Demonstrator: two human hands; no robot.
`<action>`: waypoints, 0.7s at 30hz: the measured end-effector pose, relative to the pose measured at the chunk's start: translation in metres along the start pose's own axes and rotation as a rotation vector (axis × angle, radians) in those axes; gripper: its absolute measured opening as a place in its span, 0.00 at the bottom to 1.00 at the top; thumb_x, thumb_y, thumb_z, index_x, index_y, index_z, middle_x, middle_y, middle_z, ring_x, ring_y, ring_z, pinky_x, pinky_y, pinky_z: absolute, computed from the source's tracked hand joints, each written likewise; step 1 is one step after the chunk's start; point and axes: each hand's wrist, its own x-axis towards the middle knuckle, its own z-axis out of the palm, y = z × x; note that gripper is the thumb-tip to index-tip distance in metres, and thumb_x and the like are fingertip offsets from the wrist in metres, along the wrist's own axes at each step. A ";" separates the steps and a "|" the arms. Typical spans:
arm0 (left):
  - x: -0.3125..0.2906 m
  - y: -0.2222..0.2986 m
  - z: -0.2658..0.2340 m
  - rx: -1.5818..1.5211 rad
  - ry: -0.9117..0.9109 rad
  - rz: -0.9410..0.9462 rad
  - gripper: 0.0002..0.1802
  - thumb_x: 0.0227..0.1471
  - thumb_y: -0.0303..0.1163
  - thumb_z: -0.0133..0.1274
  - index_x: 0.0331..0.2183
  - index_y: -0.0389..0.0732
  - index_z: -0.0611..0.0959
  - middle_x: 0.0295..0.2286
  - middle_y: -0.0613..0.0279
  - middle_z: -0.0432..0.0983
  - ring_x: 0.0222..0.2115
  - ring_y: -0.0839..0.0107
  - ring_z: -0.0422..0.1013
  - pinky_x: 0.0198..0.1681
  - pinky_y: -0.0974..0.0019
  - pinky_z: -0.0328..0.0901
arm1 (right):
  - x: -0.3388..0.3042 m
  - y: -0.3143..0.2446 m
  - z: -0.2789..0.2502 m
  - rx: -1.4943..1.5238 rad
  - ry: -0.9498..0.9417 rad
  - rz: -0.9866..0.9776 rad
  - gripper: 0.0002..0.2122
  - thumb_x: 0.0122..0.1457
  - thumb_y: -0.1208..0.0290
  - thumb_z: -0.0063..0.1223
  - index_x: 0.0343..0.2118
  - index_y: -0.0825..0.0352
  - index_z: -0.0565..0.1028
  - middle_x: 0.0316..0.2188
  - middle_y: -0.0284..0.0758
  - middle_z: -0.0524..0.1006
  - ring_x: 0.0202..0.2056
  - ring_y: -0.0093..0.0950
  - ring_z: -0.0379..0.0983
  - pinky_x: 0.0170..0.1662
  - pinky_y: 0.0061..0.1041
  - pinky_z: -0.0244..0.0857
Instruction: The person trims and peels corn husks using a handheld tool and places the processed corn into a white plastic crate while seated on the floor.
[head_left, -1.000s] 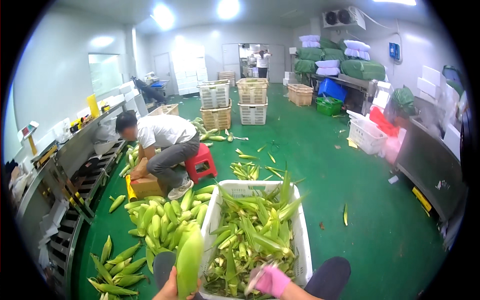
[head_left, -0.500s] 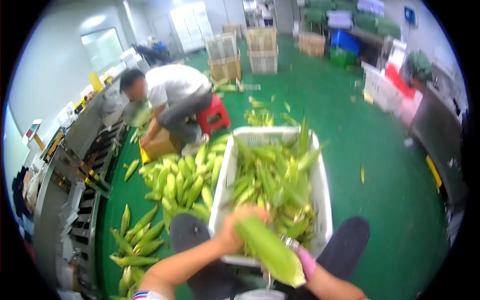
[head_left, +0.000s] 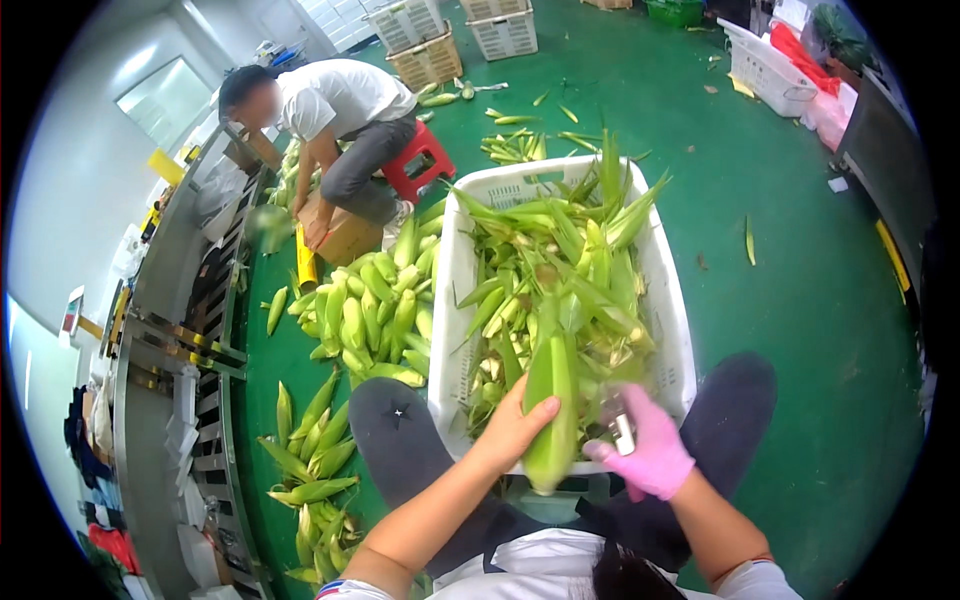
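Over the near rim of the white plastic crate [head_left: 452, 300], the left hand [head_left: 515, 430] is closed around a corn cob in its green husk [head_left: 553, 410], thumb on one side and fingers wrapped on the other; the cob points away from the person with its lower end hanging just outside the rim, probably so that this end is free for cutting; the right hand [head_left: 650, 455], in a pink glove, is closed on a small knife [head_left: 618, 428] with a pale handle, touching or almost touching the cob's right side, though I cannot tell where the blade sits; the crate stands between the person's knees and is full of husks and trimmings, so what falls from the cob would land inside it; to the left of the crate a pile of husked corn [head_left: 370, 310] lies on the green floor [head_left: 800, 280], near enough for a short throw; more cobs lie further left beside a metal conveyor frame [head_left: 170, 340]; another person [head_left: 340, 120] sits on a red stool [head_left: 420, 160] beyond the pile; the floor to the right of the crate is mostly open, while the left side is crowded.
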 end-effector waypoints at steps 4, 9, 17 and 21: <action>-0.021 0.038 0.000 0.883 0.005 0.169 0.38 0.43 0.44 0.65 0.52 0.35 0.68 0.40 0.48 0.76 0.41 0.62 0.74 0.46 0.64 0.66 | 0.014 0.016 -0.031 -0.183 -0.066 -0.209 0.39 0.41 0.54 0.66 0.54 0.70 0.61 0.47 0.48 0.68 0.50 0.45 0.64 0.56 0.36 0.58; -0.031 0.055 -0.017 0.769 -0.203 -0.044 0.38 0.43 0.43 0.64 0.52 0.34 0.69 0.41 0.54 0.74 0.42 0.68 0.70 0.47 0.66 0.64 | 0.031 0.003 -0.055 -0.460 -0.256 -0.496 0.37 0.41 0.55 0.64 0.53 0.68 0.64 0.46 0.49 0.68 0.50 0.46 0.64 0.54 0.40 0.57; -0.032 0.056 -0.017 0.668 -0.254 -0.055 0.39 0.39 0.40 0.66 0.51 0.34 0.71 0.43 0.58 0.72 0.44 0.71 0.67 0.49 0.68 0.62 | 0.008 -0.013 -0.041 0.457 -0.292 0.410 0.14 0.51 0.70 0.58 0.38 0.69 0.70 0.21 0.32 0.72 0.24 0.19 0.71 0.28 0.24 0.70; -0.030 0.050 -0.011 1.046 -0.064 0.363 0.36 0.34 0.32 0.69 0.48 0.39 0.73 0.43 0.56 0.72 0.45 0.61 0.69 0.50 0.63 0.61 | -0.001 -0.018 -0.011 0.823 -0.151 0.250 0.12 0.53 0.73 0.54 0.39 0.69 0.69 0.26 0.36 0.75 0.26 0.22 0.72 0.28 0.21 0.68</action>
